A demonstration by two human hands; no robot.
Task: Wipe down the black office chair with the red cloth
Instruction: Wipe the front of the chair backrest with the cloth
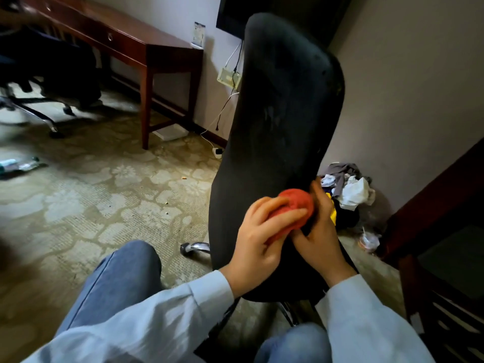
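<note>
Two hands on this one. The red cloth [296,209] is bunched into a fuzzy ball low on the black office chair [282,113], whose back has pale smudges. Right of the chair there's a clothes pile [348,189], and further off to the left a wooden desk [157,51]. The left hand [258,237] curls round the cloth, and the right hand [318,231] grips the chair's edge beside it.

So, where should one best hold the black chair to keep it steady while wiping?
Take the black chair by the right edge of its backrest, low down, coming from the right. The backrest is a tall, thin panel, so fingers can wrap its edge. The right hand grips there, leaving the broad face free for the left hand with the red cloth.
</note>
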